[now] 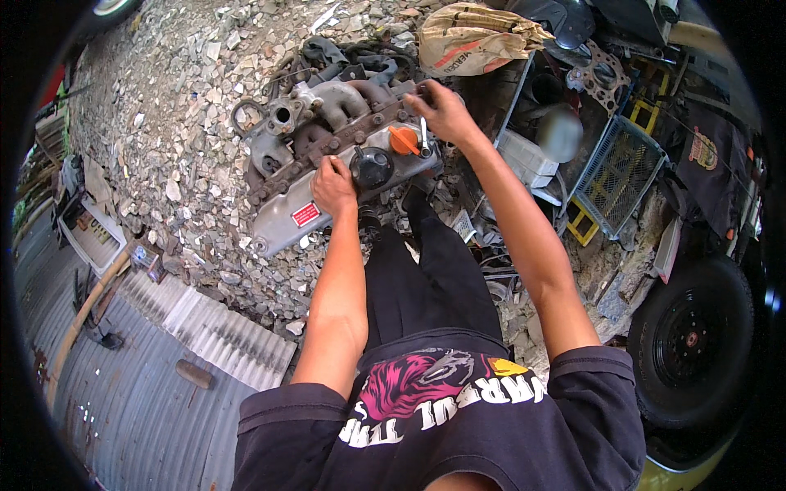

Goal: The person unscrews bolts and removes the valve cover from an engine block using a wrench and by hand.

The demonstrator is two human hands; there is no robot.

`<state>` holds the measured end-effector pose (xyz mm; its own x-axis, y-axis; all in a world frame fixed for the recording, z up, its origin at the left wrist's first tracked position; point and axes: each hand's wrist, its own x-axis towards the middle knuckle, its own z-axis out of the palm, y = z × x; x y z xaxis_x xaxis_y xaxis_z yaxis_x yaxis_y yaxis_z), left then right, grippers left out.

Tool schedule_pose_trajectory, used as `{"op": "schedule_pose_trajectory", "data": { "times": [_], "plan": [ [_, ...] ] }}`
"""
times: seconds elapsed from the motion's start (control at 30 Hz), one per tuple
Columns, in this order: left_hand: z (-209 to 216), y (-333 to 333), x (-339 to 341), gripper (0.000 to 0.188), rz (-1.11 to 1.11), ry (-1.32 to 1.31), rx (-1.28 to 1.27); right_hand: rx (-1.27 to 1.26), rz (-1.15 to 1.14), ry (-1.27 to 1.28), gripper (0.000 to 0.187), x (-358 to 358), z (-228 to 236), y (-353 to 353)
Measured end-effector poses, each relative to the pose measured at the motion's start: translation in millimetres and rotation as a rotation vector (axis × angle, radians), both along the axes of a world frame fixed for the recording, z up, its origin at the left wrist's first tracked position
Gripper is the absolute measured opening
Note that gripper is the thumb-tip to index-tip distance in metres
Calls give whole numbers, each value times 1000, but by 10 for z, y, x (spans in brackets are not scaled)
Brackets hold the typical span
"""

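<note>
A greasy engine head with a silver valve cover [282,204] lies on the gravel in front of me. Rusty manifold pipes [340,100] run along its far side. My left hand [334,186] is closed at the seam between cover and manifold, left of a round black cap [372,168]; whatever its fingers hold is hidden. At the engine's right end, the curled fingers of my right hand [443,113] are closed against the manifold side, over a spot I cannot make out. Between my hands, an orange cap [403,140] sits on the cover with a spanner [424,137] beside it.
Dark hoses [360,59] and a tan sack [479,39] lie beyond the engine. To the right are a blue-grey plastic crate [622,176], a metal gasket [602,74] and a black wheel [692,340]. Corrugated metal sheets [147,360] cover the lower left.
</note>
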<state>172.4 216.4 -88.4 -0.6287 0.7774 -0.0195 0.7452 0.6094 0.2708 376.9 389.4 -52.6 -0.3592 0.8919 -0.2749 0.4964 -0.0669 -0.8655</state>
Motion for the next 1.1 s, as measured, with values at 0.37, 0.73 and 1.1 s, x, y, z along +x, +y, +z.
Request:
{"op": "schedule_pose_trajectory", "data": {
  "times": [0.37,0.73,1.1],
  "plan": [
    [7,12,29,32,4,33,1,-463,-236,471,27,-239,175,-159],
    [-6,-10,11,34,32,6,18,-109,-191,-261,27,176,440,-855],
    [26,15,17,31,20,0,12,239,32,-387,28,233,206,-1202]
  ]
}}
